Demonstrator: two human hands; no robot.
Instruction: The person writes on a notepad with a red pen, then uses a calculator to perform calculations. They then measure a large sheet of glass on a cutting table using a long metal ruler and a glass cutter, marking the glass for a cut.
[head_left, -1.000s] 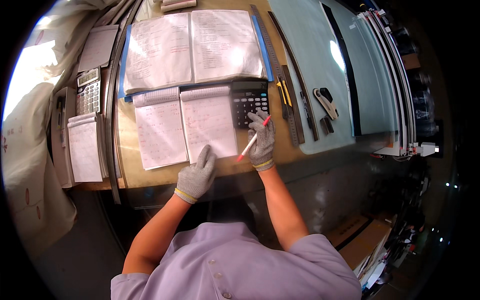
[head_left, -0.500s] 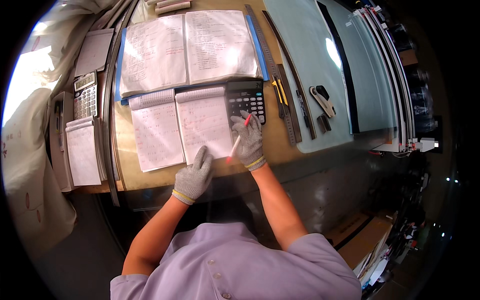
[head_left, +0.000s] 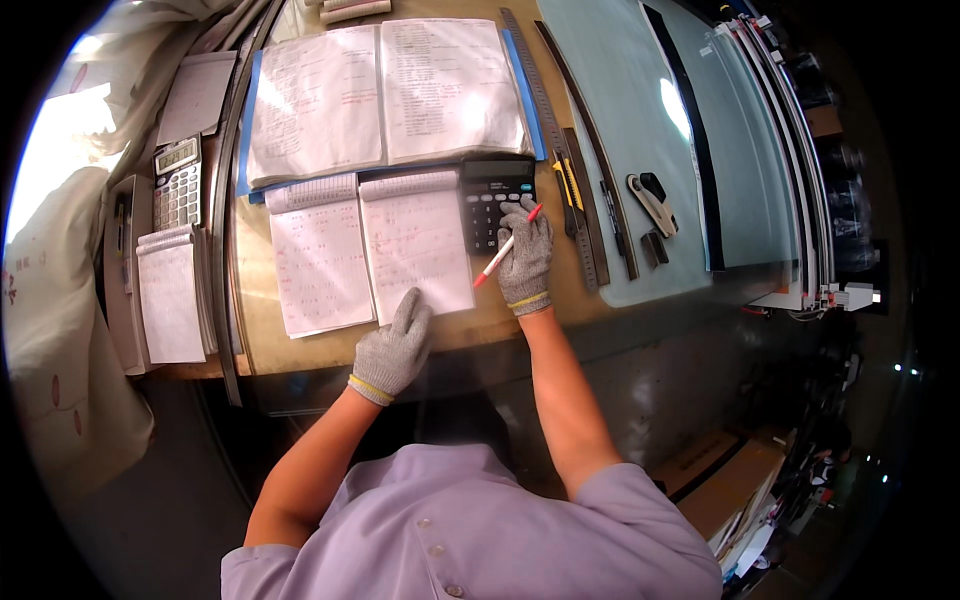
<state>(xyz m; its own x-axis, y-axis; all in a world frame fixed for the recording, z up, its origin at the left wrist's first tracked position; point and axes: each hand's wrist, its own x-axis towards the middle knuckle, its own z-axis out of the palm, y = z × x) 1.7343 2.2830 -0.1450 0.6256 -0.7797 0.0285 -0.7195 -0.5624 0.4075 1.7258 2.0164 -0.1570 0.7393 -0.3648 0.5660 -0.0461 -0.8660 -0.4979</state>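
My left hand (head_left: 393, 347), in a grey knit glove, lies with its fingers stretched out on the lower edge of a spiral notepad (head_left: 418, 235) with red handwriting. My right hand (head_left: 528, 265), gloved the same way, is closed round a white pen with red ends (head_left: 494, 261). Its fingertips are over the keys of a black calculator (head_left: 482, 212), hiding the right part of the keypad. Whether a fingertip presses a key I cannot tell. Left of the first notepad lies a second written notepad (head_left: 318, 262).
Behind the notepads lies an open book of written sheets (head_left: 315, 105) on a blue folder. To the right are a steel ruler (head_left: 541, 95), a yellow utility knife (head_left: 570, 186), a black pen (head_left: 612, 218) and a stapler (head_left: 652, 205). A grey calculator (head_left: 180, 195) stands at the left.
My right hand has moved right and slightly up over the calculator, still with the pen, uncovering its left keys. My left hand stays on the notepad. The whole view has shifted slightly.
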